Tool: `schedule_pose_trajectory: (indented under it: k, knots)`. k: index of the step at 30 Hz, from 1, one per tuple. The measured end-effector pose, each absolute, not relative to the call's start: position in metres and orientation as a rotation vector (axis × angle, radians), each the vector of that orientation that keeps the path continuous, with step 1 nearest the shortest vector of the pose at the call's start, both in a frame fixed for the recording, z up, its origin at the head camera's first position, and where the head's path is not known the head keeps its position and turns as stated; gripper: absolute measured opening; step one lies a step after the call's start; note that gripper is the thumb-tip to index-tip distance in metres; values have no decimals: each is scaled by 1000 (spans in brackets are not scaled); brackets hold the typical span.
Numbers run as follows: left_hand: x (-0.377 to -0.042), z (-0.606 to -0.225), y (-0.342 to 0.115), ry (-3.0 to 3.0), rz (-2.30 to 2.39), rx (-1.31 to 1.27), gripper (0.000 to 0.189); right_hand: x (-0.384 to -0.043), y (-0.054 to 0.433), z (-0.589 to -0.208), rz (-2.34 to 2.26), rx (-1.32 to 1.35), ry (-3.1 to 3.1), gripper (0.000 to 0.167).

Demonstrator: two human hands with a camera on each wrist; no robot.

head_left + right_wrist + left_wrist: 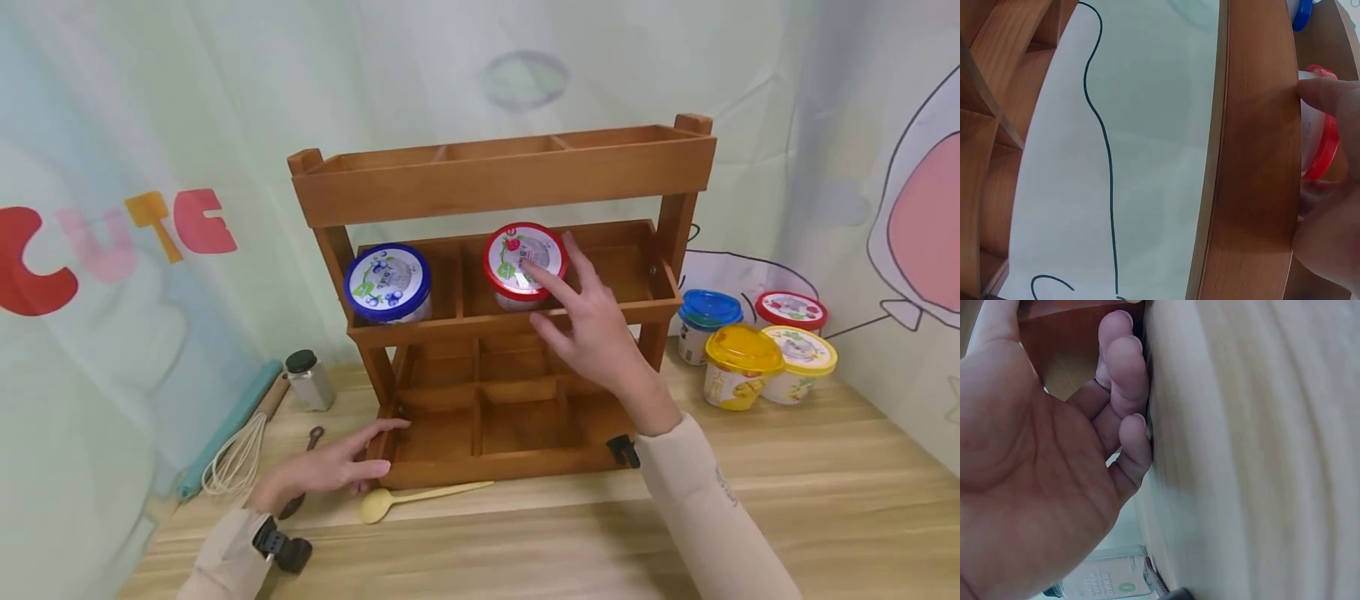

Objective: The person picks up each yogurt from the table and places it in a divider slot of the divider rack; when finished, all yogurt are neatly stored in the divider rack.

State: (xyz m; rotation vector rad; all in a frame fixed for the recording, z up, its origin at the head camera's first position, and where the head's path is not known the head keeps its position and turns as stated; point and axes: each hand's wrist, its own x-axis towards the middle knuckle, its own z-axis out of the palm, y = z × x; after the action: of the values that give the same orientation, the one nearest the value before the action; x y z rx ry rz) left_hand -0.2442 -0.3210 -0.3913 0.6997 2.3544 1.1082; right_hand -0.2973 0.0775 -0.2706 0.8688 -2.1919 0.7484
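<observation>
Standing on wood-grain desk (750, 517) below R hand (596, 333), backdrop (420, 67) beyond, rack (502, 185) is touched by L hand (337, 461) (loose), red-lid tub (513, 252) by R (spread); tub btm. hidden.

Six lidded tubs (387, 279) showed, two mid-frame and four at right, plus one wooden rack (502, 187) at centre and two hands (600, 337). Toward lower left there were two spoons (377, 505), one jar (311, 387), one whisk (236, 458), one teal roll (227, 432).
</observation>
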Motion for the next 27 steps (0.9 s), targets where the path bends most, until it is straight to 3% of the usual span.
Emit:
schedule_pose_trajectory:
  k: [27]
  knots:
    - [-248, -393, -318, 2391, 1061, 739, 60, -290, 91, -265, 826, 929, -2166, 46]
